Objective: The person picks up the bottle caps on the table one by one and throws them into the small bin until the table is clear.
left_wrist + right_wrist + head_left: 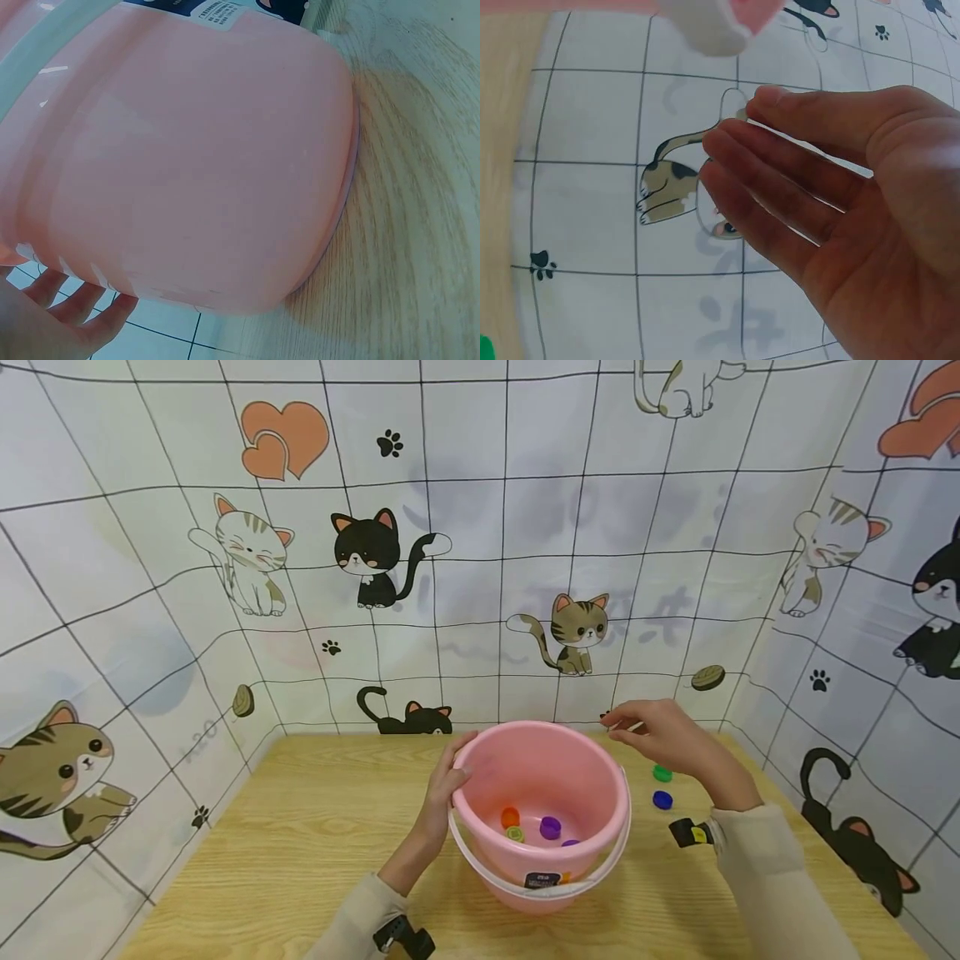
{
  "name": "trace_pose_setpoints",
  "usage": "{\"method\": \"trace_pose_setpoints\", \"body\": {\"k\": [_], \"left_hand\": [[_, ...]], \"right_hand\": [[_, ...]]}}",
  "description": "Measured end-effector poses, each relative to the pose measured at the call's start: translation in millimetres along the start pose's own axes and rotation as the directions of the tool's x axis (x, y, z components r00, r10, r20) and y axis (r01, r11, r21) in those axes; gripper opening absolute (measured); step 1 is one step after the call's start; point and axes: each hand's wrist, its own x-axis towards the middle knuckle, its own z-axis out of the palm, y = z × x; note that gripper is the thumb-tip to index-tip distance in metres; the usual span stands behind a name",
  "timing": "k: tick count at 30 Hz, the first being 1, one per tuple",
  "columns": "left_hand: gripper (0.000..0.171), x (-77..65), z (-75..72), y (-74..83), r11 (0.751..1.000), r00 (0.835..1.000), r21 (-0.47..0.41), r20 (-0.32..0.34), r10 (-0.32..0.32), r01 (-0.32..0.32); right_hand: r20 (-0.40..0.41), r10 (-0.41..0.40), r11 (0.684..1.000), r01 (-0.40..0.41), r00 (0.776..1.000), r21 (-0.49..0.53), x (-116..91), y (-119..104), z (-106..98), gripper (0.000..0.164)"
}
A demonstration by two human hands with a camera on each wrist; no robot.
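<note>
Head view: pink bucket stands on wooden table. Left hand grips bucket's left rim, thumb over edge. Inside bucket: orange cap, yellow-green cap, 2 purple caps. Right of bucket: green cap, blue cap, raised right hand.

Left wrist view: left fingers bend against bucket's outer side.

Right wrist view: right fingers loosely extended beside bucket, thumb near tips, holding nothing.
</note>
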Motion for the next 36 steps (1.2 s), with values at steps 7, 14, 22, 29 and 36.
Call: {"method": "trace_pose_setpoints", "body": {"k": [7, 14, 22, 29, 36], "left_hand": [[0.061, -0.7, -1.2, 0.3, 1.000, 1.000, -0.008, -0.003, 0.005, -0.005], [0.058, -2.0, -1.1, -0.6, 1.000, 1.000, -0.011, 0.007, 0.004, -0.004], [0.061, -3.4, -0.7, -1.1, 1.000, 1.000, -0.006, 0.006, -0.003, 0.003], [0.059, -2.4, -0.8, -1.5, 1.000, 1.000, 0.007, 0.010, 0.006, -0.006], [0.061, 0.2, -1.2, -0.6, 1.000, 1.000, 0.001, 0.002, 0.003, -0.003]], "right_hand": [[-0.030, 0.025, 0.999, -0.024, 0.999, 0.035, -17, 18, 15, 0.022], [-0.049, 0.081, 0.996, -0.079, 0.995, 0.050, -29, 42, 36, 0.026], [-0.059, 0.122, 0.989, -0.117, 0.991, 0.086, -47, 68, 58, 0.031], [-0.088, 0.164, 0.984, -0.156, 0.983, 0.092, -61, 87, 73, 0.028], [-0.108, 0.203, 0.976, -0.192, 0.973, 0.106, -65, 99, 78, 0.029]]}}
